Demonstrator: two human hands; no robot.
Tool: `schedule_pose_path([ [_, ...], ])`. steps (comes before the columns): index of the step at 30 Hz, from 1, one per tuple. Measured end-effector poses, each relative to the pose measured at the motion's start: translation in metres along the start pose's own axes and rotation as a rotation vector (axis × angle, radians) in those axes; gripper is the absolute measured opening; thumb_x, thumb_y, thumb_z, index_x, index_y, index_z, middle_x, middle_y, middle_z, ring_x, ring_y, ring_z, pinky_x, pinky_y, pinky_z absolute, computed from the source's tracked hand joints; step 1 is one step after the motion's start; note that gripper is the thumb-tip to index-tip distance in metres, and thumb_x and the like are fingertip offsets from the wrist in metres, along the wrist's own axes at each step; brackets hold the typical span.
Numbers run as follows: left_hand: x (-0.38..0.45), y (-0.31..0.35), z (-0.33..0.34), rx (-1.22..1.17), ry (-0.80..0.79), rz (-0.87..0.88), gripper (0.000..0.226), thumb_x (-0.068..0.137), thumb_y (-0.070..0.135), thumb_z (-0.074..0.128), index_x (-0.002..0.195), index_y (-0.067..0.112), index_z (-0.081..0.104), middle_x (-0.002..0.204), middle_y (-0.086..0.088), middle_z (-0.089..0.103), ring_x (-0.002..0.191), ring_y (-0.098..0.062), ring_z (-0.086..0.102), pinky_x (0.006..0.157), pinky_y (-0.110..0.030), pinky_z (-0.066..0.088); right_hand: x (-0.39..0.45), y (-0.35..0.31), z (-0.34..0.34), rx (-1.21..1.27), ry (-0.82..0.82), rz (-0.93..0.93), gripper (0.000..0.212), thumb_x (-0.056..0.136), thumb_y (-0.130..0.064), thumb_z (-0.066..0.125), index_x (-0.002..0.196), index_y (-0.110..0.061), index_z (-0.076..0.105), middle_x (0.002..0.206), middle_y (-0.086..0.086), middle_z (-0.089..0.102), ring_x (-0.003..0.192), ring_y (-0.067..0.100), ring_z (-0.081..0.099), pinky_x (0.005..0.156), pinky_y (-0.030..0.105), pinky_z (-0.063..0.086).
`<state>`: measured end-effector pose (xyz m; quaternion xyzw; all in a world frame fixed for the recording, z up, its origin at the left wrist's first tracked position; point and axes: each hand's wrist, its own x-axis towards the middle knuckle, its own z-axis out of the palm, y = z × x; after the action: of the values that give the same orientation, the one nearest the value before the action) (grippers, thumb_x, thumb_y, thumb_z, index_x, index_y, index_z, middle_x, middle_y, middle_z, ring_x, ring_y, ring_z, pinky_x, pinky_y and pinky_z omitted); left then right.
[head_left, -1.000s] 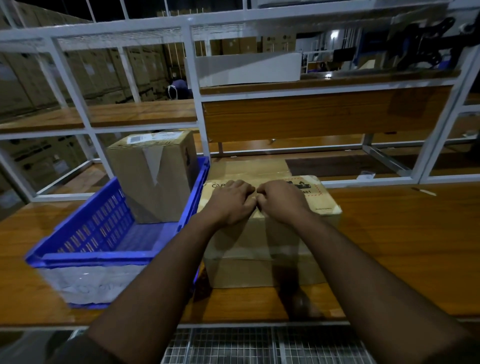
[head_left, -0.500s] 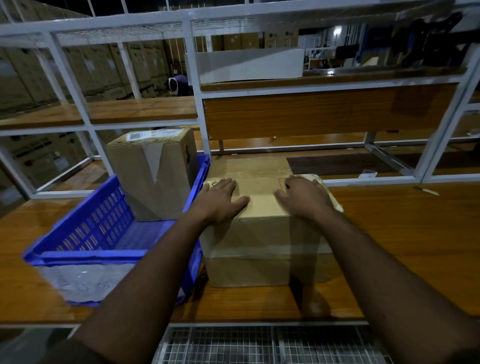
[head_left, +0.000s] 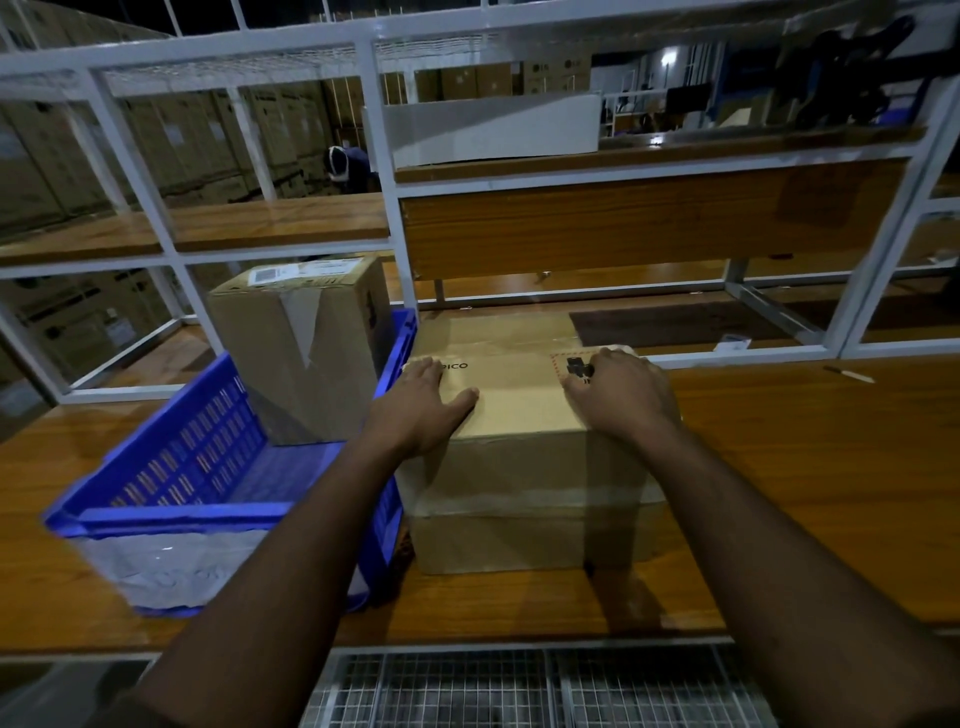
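Observation:
A brown cardboard box (head_left: 519, 467) stands on the wooden workbench (head_left: 805, 493), just right of a blue plastic crate (head_left: 171, 467). My left hand (head_left: 423, 402) lies flat on the left part of the box's top, fingers straight and thumb spread. My right hand (head_left: 618, 395) rests on the right part of the top, over a printed red-bordered mark, its fingers bent over the far edge. A second, taller cardboard box (head_left: 301, 348) with a white label stands in the far end of the crate.
White metal shelf framing (head_left: 384, 171) rises behind the bench with wooden shelves. A small pen-like object (head_left: 847, 373) lies at the far right of the bench. A wire grid (head_left: 519, 686) sits below the front edge. Stacked cartons fill the dim background.
My hands, first together as fists at the middle of the box top, have slid apart to its left and right sides and flattened out.

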<state>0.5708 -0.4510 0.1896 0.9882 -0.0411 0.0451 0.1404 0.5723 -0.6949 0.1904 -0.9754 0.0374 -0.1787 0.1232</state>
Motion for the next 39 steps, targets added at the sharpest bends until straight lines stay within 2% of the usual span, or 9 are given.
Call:
schedule_pose_path([
  [4,-0.007,0.000,0.002,-0.059,0.114,-0.019,0.081,0.097,0.066,0.041,0.159,0.016,0.026,0.168,-0.002,0.018,0.154,-0.019,0.018,0.119,-0.046,0.029,-0.017,0.006,0.007,0.155,0.192,0.067,0.036,0.094,-0.046,0.054,0.114,-0.018,0.065,0.114,0.001,0.066,0.102,0.019,0.060,0.076,0.032,0.052],
  [9,-0.026,-0.005,0.007,-0.279,0.216,-0.092,0.082,0.097,0.059,0.053,0.159,0.014,0.024,0.166,-0.007,0.023,0.150,-0.025,0.026,0.115,-0.044,0.032,-0.048,0.019,0.013,0.311,0.338,0.161,0.049,0.098,-0.041,0.051,0.140,-0.016,0.049,0.134,0.004,0.057,0.119,0.021,0.055,0.085,0.035,0.050],
  [11,-0.034,-0.009,0.011,-0.401,0.216,-0.130,0.081,0.096,0.058,0.055,0.158,0.015,0.026,0.160,-0.008,0.036,0.142,-0.026,0.039,0.108,-0.042,0.039,-0.067,0.027,0.021,0.464,0.351,0.246,0.054,0.099,-0.046,0.049,0.144,-0.017,0.042,0.131,0.006,0.058,0.110,0.021,0.058,0.075,0.032,0.047],
  [15,-0.047,-0.013,0.015,-0.462,0.200,-0.153,0.084,0.095,0.061,0.054,0.161,0.022,0.020,0.162,-0.008,0.034,0.143,-0.029,0.039,0.108,-0.047,0.040,-0.098,0.037,0.037,0.741,0.296,0.385,0.078,0.088,-0.072,0.032,0.143,-0.018,0.038,0.123,0.009,0.062,0.097,0.022,0.061,0.070,0.034,0.049],
  [22,-0.063,-0.010,0.015,-0.477,0.236,-0.162,0.085,0.094,0.062,0.054,0.161,0.024,0.019,0.163,-0.005,0.032,0.145,-0.028,0.036,0.108,-0.046,0.040,-0.120,0.043,0.056,0.848,0.250,0.382,0.070,0.091,-0.070,0.029,0.138,-0.020,0.042,0.122,0.011,0.062,0.103,0.030,0.062,0.079,0.040,0.050],
  [27,-0.080,0.004,0.024,-0.631,0.298,-0.194,0.086,0.092,0.063,0.055,0.160,0.021,0.024,0.164,-0.003,0.029,0.148,-0.025,0.032,0.114,-0.044,0.034,-0.099,0.044,0.022,0.860,0.425,0.251,0.072,0.089,-0.075,0.033,0.135,-0.021,0.045,0.121,0.007,0.061,0.107,0.027,0.061,0.079,0.038,0.048],
  [31,-0.094,0.013,0.045,-0.987,0.160,-0.273,0.089,0.089,0.073,0.050,0.160,0.026,0.025,0.161,-0.004,0.034,0.143,-0.027,0.040,0.115,-0.049,0.037,-0.063,0.035,-0.027,0.717,0.527,0.021,0.061,0.091,-0.069,0.043,0.130,-0.022,0.048,0.123,0.003,0.059,0.111,0.020,0.055,0.092,0.050,0.049],
  [35,-0.105,0.023,0.076,-1.219,-0.064,-0.325,0.069,0.091,0.076,0.043,0.142,0.030,0.048,0.131,-0.008,0.064,0.113,-0.025,0.066,0.097,-0.053,0.055,-0.050,0.003,-0.066,0.498,0.453,-0.253,0.060,0.088,-0.066,0.056,0.127,-0.021,0.056,0.123,0.002,0.062,0.112,0.017,0.053,0.101,0.041,0.038],
  [39,-0.111,0.037,0.078,-1.272,-0.174,-0.250,0.052,0.094,0.065,0.028,0.127,0.036,0.056,0.111,0.007,0.072,0.097,-0.008,0.073,0.082,-0.033,0.060,-0.060,-0.030,-0.059,0.363,0.326,-0.417,0.067,0.082,-0.065,0.059,0.131,-0.020,0.058,0.130,0.002,0.063,0.121,0.019,0.055,0.105,0.039,0.036],
])
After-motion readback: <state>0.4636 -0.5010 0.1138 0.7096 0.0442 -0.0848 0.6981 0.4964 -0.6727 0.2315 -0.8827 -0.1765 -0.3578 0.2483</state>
